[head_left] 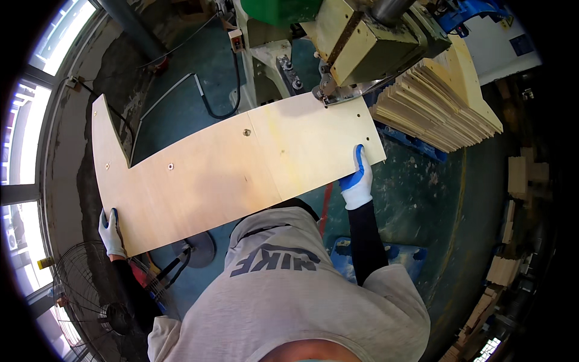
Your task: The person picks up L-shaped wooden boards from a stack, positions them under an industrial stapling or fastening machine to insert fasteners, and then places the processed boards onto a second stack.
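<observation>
A large, pale plywood panel (211,172) stretches across in front of me, with an upturned arm at its left end and several small holes and metal inserts in its face. My left hand (111,232), in a white and dark-palmed glove, grips its lower left corner. At the near edge on the right, my right hand (358,181) holds the panel, the blue-coated thumb on top and the other fingers hidden beneath. The panel's far right edge lies at the metal work head of a machine (329,90), directly under it.
A tall stack of similar plywood panels (428,105) stands at the right on a blue pallet (416,143). A wire-cage fan (99,301) is at the lower left, beside the windows. Wood pieces (517,175) line the far right. Another blue pallet (407,256) lies near my right arm.
</observation>
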`<state>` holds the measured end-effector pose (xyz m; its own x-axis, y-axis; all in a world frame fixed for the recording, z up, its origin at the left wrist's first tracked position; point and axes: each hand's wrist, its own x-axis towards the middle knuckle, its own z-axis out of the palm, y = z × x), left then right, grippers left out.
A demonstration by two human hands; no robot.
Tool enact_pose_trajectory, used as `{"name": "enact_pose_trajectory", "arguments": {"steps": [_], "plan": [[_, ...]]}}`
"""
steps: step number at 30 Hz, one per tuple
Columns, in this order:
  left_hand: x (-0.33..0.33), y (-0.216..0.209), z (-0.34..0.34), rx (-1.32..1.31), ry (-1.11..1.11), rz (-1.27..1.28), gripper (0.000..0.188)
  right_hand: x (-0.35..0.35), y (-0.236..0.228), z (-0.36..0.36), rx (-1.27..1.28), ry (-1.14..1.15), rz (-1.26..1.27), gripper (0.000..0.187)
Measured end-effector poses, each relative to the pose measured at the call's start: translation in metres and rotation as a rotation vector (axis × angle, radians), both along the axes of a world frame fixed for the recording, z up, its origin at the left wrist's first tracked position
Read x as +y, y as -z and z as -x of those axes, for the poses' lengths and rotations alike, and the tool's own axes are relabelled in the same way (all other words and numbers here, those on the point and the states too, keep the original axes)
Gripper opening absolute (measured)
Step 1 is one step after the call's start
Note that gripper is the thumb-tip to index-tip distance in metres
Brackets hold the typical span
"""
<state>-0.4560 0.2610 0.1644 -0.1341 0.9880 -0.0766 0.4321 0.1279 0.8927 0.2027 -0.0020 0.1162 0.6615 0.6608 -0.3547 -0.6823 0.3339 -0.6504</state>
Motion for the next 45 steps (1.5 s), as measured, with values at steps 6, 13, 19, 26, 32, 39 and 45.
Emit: {"name": "enact_pose_trajectory", "arguments": {"steps": [6, 13, 19, 26, 32, 39, 45], "plan": [[-0.004, 0.013, 0.018, 0.051, 0.025, -0.017, 0.043, 0.025, -0.009, 0.004, -0.024, -0.019, 0.024, 0.049], [-0.015, 0.011, -0.018, 0.034, -0.039, 0.062, 0.048, 0.023, -0.004, -0.009, -0.11, 0.04, 0.06, 0.048], [-0.009, 0.009, -0.009, 0.038, -0.034, 0.098, 0.05, 0.022, -0.002, -0.008, -0.061, 0.059, 0.052, 0.048], [-0.003, 0.018, -0.009, 0.047, -0.01, 0.107, 0.049, 0.017, 0.021, -0.005, -0.104, 0.112, 0.146, 0.047], [0.011, 0.047, 0.016, -0.053, 0.131, 0.16, 0.049, 0.017, 0.012, 0.004, -0.09, 0.23, 0.128, 0.044], [0.006, 0.035, 0.001, -0.039, 0.099, 0.007, 0.036, 0.023, 0.008, 0.007, -0.077, 0.181, 0.074, 0.039], [0.0, 0.038, -0.001, -0.021, 0.001, -0.058, 0.04, 0.02, 0.001, -0.001, -0.116, 0.169, 0.104, 0.038]]}}
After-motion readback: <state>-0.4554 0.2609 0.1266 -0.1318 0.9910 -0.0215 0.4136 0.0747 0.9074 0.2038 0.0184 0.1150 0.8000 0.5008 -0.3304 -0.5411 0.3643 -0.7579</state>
